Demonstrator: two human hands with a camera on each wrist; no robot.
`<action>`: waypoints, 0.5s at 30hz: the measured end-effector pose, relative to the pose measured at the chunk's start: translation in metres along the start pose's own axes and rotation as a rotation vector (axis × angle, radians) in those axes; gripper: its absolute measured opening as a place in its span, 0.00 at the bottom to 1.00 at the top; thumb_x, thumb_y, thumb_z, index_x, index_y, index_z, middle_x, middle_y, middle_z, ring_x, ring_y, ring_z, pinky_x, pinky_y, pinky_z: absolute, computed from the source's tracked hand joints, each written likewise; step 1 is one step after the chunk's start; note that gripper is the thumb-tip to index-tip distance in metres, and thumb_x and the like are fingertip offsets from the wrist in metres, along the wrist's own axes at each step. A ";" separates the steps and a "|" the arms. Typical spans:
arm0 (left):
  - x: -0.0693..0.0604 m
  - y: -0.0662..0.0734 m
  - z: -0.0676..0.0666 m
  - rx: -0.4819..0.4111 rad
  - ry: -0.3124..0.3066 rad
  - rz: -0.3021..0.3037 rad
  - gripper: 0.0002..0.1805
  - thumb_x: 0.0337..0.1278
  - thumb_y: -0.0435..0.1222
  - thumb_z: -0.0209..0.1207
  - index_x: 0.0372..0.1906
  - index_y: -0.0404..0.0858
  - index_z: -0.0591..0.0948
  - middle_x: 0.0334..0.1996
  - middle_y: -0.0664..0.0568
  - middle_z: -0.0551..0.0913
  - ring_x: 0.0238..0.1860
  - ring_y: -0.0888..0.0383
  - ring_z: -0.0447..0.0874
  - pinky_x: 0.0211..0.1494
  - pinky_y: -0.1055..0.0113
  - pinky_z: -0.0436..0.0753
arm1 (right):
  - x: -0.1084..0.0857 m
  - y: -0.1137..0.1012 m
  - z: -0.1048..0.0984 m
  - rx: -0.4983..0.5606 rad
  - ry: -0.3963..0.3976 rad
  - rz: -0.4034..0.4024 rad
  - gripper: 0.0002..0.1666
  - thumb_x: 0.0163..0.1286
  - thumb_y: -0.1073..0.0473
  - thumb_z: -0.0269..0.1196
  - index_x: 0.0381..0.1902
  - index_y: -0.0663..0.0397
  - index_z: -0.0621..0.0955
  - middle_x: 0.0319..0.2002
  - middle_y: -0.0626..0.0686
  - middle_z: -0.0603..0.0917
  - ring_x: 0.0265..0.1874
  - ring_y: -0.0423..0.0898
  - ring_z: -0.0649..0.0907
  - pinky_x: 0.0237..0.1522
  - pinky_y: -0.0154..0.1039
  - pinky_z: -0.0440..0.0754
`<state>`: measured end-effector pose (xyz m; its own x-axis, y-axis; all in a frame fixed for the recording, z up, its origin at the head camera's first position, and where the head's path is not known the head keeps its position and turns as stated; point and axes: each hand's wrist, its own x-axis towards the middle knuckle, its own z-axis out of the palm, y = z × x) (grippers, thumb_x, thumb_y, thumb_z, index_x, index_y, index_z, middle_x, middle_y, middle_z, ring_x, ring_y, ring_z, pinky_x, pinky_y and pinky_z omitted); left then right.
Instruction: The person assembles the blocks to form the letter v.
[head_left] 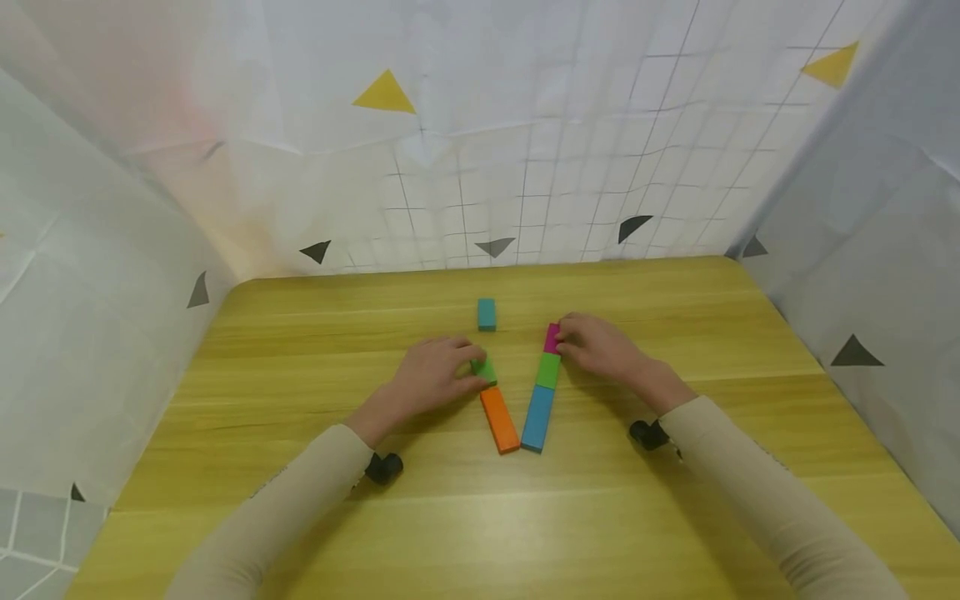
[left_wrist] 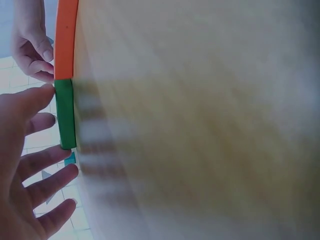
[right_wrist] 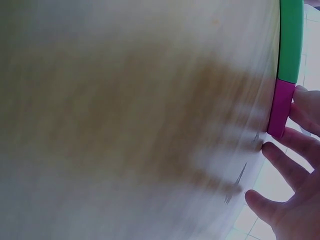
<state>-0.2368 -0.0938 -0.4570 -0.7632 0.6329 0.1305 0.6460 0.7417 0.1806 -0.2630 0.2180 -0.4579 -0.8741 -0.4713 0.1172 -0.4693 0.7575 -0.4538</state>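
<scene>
My left hand (head_left: pixel 433 375) pinches a green block (head_left: pixel 486 372) by its two ends, the thumb beside the orange block (head_left: pixel 500 421). In the left wrist view, the green block (left_wrist: pixel 65 114) meets the end of the orange block (left_wrist: pixel 65 40). With thumb and fingertips, my right hand (head_left: pixel 603 346) holds a magenta block (head_left: pixel 552 338). That block touches a second green block (head_left: pixel 548 371), and a longer blue block (head_left: pixel 537 418) continues the row. The right wrist view shows the magenta block (right_wrist: pixel 282 108) against the green one (right_wrist: pixel 291 42), with the other fingers spread.
A teal block (head_left: pixel 487 315) lies by itself farther back on the wooden table (head_left: pixel 480 533). The two rows form a V whose near ends almost meet. White sheeting (head_left: pixel 480 192) hangs behind the table and along both sides.
</scene>
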 end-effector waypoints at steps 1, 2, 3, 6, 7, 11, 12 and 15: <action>0.000 0.000 0.000 -0.005 0.000 0.000 0.20 0.62 0.61 0.58 0.51 0.55 0.82 0.51 0.60 0.84 0.44 0.60 0.83 0.49 0.61 0.81 | 0.000 0.000 0.000 0.001 0.000 0.000 0.04 0.70 0.59 0.64 0.37 0.54 0.83 0.40 0.51 0.83 0.38 0.47 0.80 0.47 0.45 0.81; -0.001 0.000 0.000 -0.011 0.000 0.000 0.20 0.63 0.60 0.58 0.51 0.55 0.82 0.52 0.59 0.84 0.44 0.60 0.84 0.49 0.60 0.81 | 0.000 0.000 0.000 0.001 -0.001 0.001 0.04 0.70 0.59 0.64 0.37 0.54 0.83 0.40 0.51 0.83 0.38 0.47 0.80 0.47 0.45 0.81; -0.001 0.001 0.000 -0.013 -0.001 -0.001 0.20 0.63 0.60 0.58 0.52 0.55 0.82 0.52 0.59 0.84 0.45 0.59 0.84 0.50 0.60 0.81 | 0.000 0.000 0.001 0.002 -0.001 0.003 0.04 0.70 0.59 0.64 0.37 0.54 0.83 0.40 0.51 0.83 0.38 0.48 0.80 0.47 0.45 0.81; -0.002 0.002 -0.001 -0.017 -0.007 -0.006 0.20 0.63 0.59 0.58 0.52 0.54 0.82 0.53 0.58 0.84 0.46 0.58 0.84 0.50 0.59 0.82 | 0.000 0.000 0.001 0.000 -0.007 0.006 0.04 0.70 0.59 0.64 0.38 0.54 0.83 0.41 0.51 0.83 0.39 0.48 0.80 0.48 0.46 0.81; -0.002 0.002 -0.001 -0.017 -0.006 -0.007 0.20 0.63 0.59 0.58 0.52 0.54 0.82 0.52 0.57 0.84 0.46 0.58 0.84 0.50 0.59 0.82 | 0.000 0.000 0.001 0.000 -0.007 0.005 0.04 0.70 0.59 0.64 0.38 0.54 0.83 0.41 0.51 0.83 0.39 0.48 0.81 0.48 0.47 0.81; -0.003 0.003 -0.001 -0.013 0.007 -0.011 0.19 0.63 0.58 0.59 0.51 0.54 0.82 0.52 0.58 0.84 0.46 0.57 0.85 0.50 0.59 0.82 | 0.000 0.001 0.001 -0.002 -0.006 0.001 0.03 0.70 0.60 0.64 0.37 0.53 0.82 0.41 0.51 0.84 0.41 0.48 0.81 0.50 0.48 0.81; -0.004 0.003 -0.001 -0.011 0.011 -0.011 0.19 0.63 0.58 0.59 0.51 0.55 0.82 0.52 0.58 0.84 0.46 0.58 0.84 0.49 0.59 0.82 | 0.000 0.001 0.001 -0.006 -0.005 0.000 0.03 0.70 0.60 0.63 0.37 0.53 0.82 0.42 0.51 0.84 0.41 0.48 0.81 0.50 0.48 0.81; -0.005 0.004 -0.001 -0.014 0.022 -0.010 0.19 0.63 0.58 0.59 0.51 0.55 0.83 0.52 0.58 0.85 0.46 0.58 0.84 0.49 0.59 0.82 | 0.000 0.001 0.001 -0.012 -0.004 0.000 0.03 0.70 0.60 0.64 0.37 0.53 0.82 0.42 0.51 0.84 0.41 0.48 0.81 0.50 0.48 0.81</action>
<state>-0.2307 -0.0942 -0.4562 -0.7699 0.6204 0.1496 0.6381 0.7446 0.1961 -0.2635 0.2182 -0.4595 -0.8739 -0.4725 0.1138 -0.4704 0.7632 -0.4429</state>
